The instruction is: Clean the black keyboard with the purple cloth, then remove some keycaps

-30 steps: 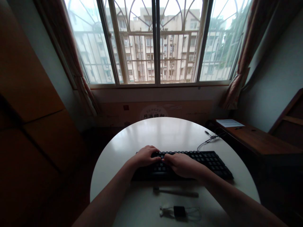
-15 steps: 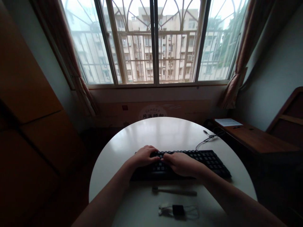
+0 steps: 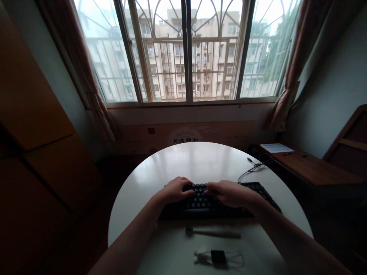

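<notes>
A black keyboard [image 3: 197, 204] lies across the white round table. My left hand [image 3: 176, 189] grips its left end, with fingers over the far edge and the thumb above the keys. My right hand [image 3: 226, 192] is over the middle keys, with its fingers pinched together. A small bluish bit shows at those fingertips, too little to make out. Nearer to me lies a toothbrush-like brush [image 3: 213, 232], dark bristles to the left. Below it is a wire tool with a black block [image 3: 218, 256], which looks like a keycap puller.
The keyboard's cable [image 3: 252, 167] loops toward the right rim of the table [image 3: 160, 160]. A wooden side table [image 3: 315, 162] with a paper sheet [image 3: 276, 148] stands at the right. Beyond are a large carton [image 3: 223, 133] and a barred window.
My right hand has slid to the right across the keys, uncovering several of them between the hands. My left hand stays in place. The view has shifted slightly.
</notes>
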Action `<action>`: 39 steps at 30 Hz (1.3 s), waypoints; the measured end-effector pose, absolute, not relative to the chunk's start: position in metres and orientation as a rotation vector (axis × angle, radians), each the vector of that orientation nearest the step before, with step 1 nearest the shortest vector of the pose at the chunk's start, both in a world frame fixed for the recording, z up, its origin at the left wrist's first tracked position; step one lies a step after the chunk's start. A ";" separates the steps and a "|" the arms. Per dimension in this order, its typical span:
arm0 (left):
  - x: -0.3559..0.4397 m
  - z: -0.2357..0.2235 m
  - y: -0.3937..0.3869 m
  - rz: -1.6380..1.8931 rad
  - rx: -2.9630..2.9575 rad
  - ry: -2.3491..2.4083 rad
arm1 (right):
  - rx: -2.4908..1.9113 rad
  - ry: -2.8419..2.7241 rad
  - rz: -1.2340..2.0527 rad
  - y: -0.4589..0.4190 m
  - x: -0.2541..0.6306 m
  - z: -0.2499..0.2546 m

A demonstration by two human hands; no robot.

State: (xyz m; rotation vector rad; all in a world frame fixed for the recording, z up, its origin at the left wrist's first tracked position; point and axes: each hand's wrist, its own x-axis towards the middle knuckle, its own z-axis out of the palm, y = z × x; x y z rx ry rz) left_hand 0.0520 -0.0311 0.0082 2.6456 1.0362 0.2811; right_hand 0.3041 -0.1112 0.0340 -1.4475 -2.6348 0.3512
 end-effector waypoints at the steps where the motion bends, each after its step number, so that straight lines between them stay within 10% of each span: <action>1: 0.052 0.008 -0.031 0.285 2.647 1.037 | -1.437 -2.639 0.351 -0.111 0.304 0.033; 39: 0.053 0.012 -0.034 0.245 2.652 1.063 | -1.434 -2.612 0.254 -0.119 0.287 0.023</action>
